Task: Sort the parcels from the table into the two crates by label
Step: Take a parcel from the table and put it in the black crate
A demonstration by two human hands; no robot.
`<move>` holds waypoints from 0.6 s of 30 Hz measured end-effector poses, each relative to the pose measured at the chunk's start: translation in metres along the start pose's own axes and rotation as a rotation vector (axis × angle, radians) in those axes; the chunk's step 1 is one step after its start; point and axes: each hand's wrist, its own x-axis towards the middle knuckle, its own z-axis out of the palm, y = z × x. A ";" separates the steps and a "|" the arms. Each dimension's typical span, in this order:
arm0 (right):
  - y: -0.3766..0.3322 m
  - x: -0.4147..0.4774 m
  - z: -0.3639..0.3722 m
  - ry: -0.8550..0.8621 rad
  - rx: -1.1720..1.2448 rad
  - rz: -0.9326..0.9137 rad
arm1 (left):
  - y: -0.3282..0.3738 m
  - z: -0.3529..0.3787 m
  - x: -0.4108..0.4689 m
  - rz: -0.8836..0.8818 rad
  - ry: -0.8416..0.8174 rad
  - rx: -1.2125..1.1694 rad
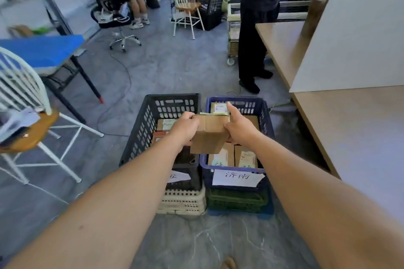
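A cardboard parcel (pixel 209 134) hangs above the left edge of the blue crate (pixel 268 122), held on both sides. The left hand (pixel 184 128) curls round one side and the right hand (pixel 239 130) grips the other, thumb raised. A black crate (pixel 142 129) touches the blue crate's left side, and a table (pixel 360 133) stands to its right.

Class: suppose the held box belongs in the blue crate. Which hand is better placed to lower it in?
Probably the right hand: it grips the box directly above the blue crate, while the left hand grips it over the black crate.
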 end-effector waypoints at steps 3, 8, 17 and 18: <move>-0.006 0.029 0.004 -0.032 -0.025 -0.020 | 0.005 -0.009 0.023 -0.017 0.017 0.033; -0.017 0.069 0.010 -0.085 -0.016 -0.047 | 0.009 -0.021 0.052 -0.052 0.033 0.029; -0.046 0.116 0.041 -0.104 0.016 -0.056 | -0.006 -0.055 0.099 -0.062 0.112 0.031; -0.049 0.122 0.046 -0.092 0.007 -0.061 | -0.008 -0.061 0.105 -0.056 0.125 0.043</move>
